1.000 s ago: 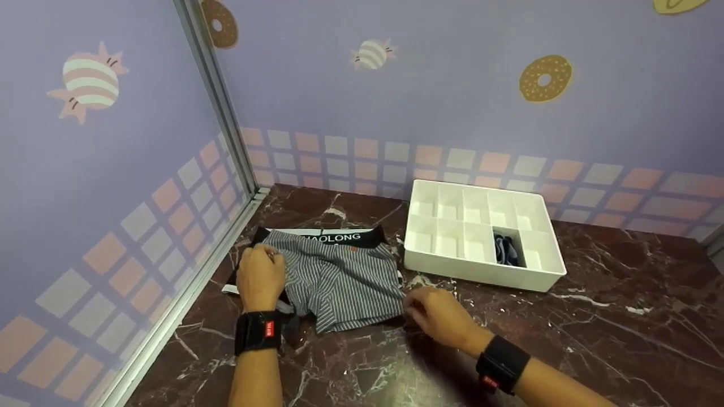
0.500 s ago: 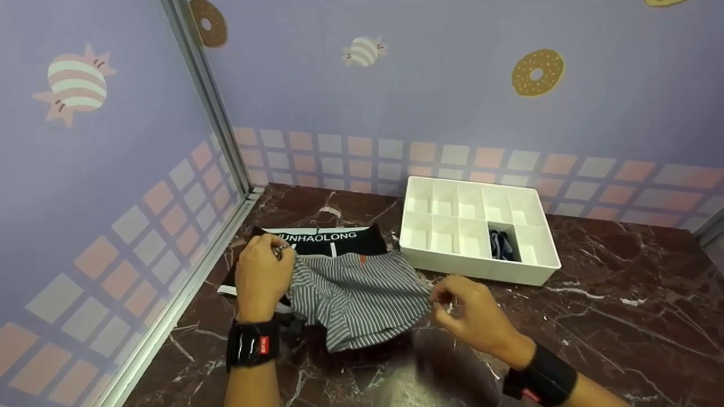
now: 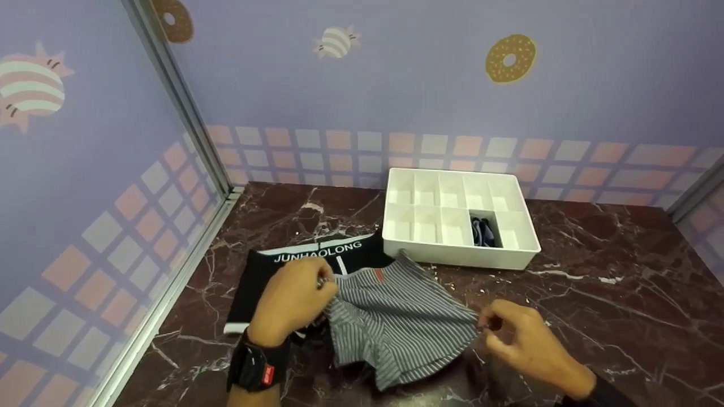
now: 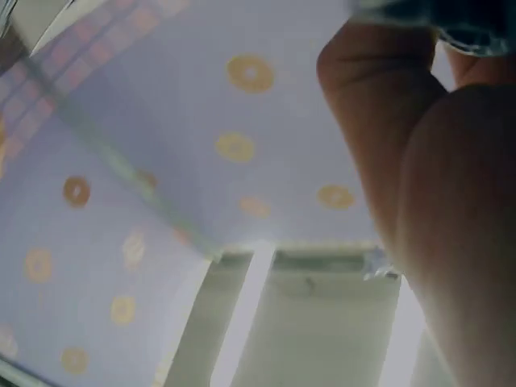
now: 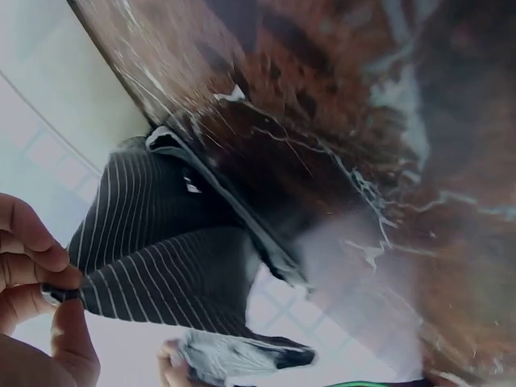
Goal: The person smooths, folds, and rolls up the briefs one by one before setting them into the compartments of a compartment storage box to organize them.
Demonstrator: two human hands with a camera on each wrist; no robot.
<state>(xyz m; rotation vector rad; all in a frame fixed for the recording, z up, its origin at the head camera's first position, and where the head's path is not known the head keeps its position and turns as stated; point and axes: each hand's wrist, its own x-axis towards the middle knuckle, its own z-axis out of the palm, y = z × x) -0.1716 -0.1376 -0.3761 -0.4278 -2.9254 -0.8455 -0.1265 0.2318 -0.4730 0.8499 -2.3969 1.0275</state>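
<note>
A pair of grey-and-white striped boxer briefs [image 3: 401, 322] is stretched between my two hands. My left hand [image 3: 297, 294] pinches it at its left upper part; in the left wrist view a bit of dark cloth [image 4: 476, 24] shows above the thumb side. My right hand [image 3: 523, 342] pinches the right edge between thumb and fingers, and the right wrist view shows the fabric pulled into a point there, raised over the tabletop. Behind and left of it lie black boxer briefs [image 3: 249, 291] with a "JUNHAOLONG" waistband, partly covered by my left hand and the striped pair.
A white compartment box [image 3: 452, 253] stands at the back right, close to the black boxer briefs. One front compartment holds a folded dark-blue cloth item [image 3: 482, 232]. Purple patterned walls [image 3: 418, 85] bound the dark red marble-look table [image 3: 599, 316] at the back and left.
Both hands have moved right and nearer the body, drawing the striped boxer briefs off the black pair, more of which now shows. The head view has shifted slightly right.
</note>
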